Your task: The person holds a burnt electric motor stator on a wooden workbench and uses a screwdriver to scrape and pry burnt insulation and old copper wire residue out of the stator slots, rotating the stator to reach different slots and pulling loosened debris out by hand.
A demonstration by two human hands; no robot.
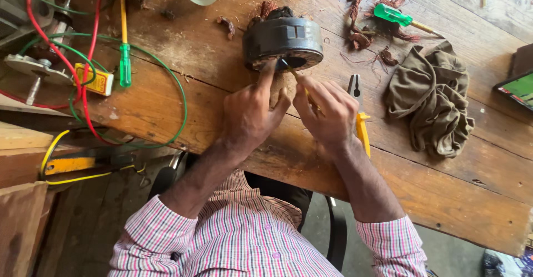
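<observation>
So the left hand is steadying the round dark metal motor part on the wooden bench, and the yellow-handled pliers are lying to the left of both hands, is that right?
Not quite. In the head view the yellow-handled pliers lie beside the right hand, on its right. The left hand does touch the round dark metal motor part on the wooden bench.

Small repair workshop, electrical or motor work by the look of it. Worn, scarred wooden workbench [183, 55], stained and littered with scraps. At 12 o'clock a round dark metal motor stator [283, 42]; clumps of stripped reddish copper winding wire [360, 35] at 1 o'clock beside a green-handled screwdriver [395, 16]. Yellow-handled pliers [360, 116] near centre. Crumpled olive-brown rag [430, 96] at 3 o'clock. Loose red and green electrical leads [83, 88] at 9 to 10 o'clock.
</observation>
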